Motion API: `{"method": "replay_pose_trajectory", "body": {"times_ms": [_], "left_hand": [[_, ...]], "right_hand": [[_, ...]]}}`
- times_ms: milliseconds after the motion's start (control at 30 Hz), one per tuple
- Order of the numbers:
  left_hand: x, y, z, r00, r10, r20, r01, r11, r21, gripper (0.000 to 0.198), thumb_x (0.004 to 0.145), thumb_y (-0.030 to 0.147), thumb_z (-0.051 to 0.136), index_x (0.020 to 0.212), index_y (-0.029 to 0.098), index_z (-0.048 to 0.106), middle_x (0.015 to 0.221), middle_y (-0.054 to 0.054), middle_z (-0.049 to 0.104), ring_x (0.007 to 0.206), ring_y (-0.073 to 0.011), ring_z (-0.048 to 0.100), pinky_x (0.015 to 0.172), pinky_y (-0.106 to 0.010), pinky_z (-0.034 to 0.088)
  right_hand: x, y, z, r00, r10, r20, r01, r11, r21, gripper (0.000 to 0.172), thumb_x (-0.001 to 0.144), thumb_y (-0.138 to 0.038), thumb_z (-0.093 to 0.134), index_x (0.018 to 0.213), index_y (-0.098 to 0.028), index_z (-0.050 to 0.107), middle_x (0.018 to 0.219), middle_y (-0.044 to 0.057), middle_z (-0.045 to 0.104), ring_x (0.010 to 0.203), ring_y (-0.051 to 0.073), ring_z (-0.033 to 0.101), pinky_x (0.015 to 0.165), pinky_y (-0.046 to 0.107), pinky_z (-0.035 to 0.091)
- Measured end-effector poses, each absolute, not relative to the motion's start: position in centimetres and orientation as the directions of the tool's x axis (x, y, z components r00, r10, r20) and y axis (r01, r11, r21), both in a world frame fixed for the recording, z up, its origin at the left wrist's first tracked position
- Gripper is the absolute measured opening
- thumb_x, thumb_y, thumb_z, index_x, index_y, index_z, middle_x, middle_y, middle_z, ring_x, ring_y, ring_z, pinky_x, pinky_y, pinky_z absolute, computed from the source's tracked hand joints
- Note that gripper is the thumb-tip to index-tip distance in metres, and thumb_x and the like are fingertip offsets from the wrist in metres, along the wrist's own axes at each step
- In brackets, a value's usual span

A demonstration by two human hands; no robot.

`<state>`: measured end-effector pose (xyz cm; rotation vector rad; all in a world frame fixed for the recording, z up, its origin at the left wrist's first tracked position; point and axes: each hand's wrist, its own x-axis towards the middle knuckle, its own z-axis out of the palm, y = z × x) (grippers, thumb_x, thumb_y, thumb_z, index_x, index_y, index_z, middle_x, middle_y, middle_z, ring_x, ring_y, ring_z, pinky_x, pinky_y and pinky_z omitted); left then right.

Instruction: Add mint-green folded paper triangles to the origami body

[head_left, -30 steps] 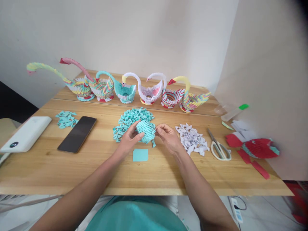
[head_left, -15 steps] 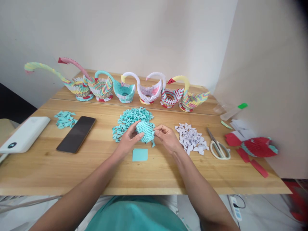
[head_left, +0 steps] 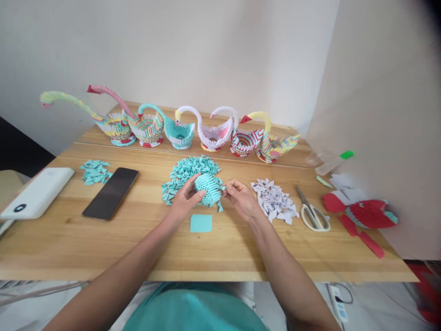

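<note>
My left hand (head_left: 188,196) is closed round the left side of a rounded turquoise body (head_left: 208,189) built from folded paper pieces. At its right edge, my right hand (head_left: 239,196) pinches a small turquoise folded paper piece (head_left: 223,188) between thumb and fingertips. Whether that piece touches the body is hard to tell. Behind and left of the body lies a heap of loose turquoise folded pieces (head_left: 188,168). A flat turquoise paper rectangle (head_left: 201,223) lies on the wooden table in front of my hands.
Several folded-paper swans (head_left: 179,133) line the back. On the left are a white power bank (head_left: 41,191), a phone (head_left: 111,193) and a small turquoise pile (head_left: 95,172). White pieces (head_left: 274,200), scissors (head_left: 313,214) and a red paper model (head_left: 370,213) sit on the right.
My right hand has drawn slightly away from the body's right edge, and the pinched piece now shows between them. My left hand keeps its hold. The whole view has shifted a little.
</note>
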<state>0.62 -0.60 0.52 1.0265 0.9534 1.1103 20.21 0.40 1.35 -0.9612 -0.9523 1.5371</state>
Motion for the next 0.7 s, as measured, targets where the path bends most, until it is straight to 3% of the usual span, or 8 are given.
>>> {"method": "replay_pose_trajectory", "body": {"times_ms": [267,700], "left_hand": [[0.59,-0.54,0.42,0.184,0.976,-0.12,-0.276,0.169,0.946,0.078,0.075,0.049,0.076,0.143,0.023,0.048,0.136,-0.011,0.059,0.114,-0.027,0.061,0.088,-0.033,0.053],[0.8,-0.49,0.07,0.217,0.972,-0.086,-0.356,0.161,0.92,0.078,0.08,0.048,0.072,0.148,0.024,0.041,0.126,-0.011,0.064,0.105,-0.026,0.064,0.082,-0.038,0.057]], "right_hand": [[20.18,0.38,1.28,-0.142,0.984,-0.103,-0.336,-0.146,-0.931,0.038,0.06,-0.05,0.09,0.068,-0.02,0.068,0.065,-0.002,0.063,0.062,0.011,0.054,0.066,0.026,0.045],[20.0,0.28,1.3,-0.13,0.986,-0.1,-0.328,-0.138,-0.935,0.039,0.062,-0.051,0.088,0.067,-0.02,0.066,0.065,-0.002,0.062,0.063,0.012,0.053,0.066,0.026,0.043]]}}
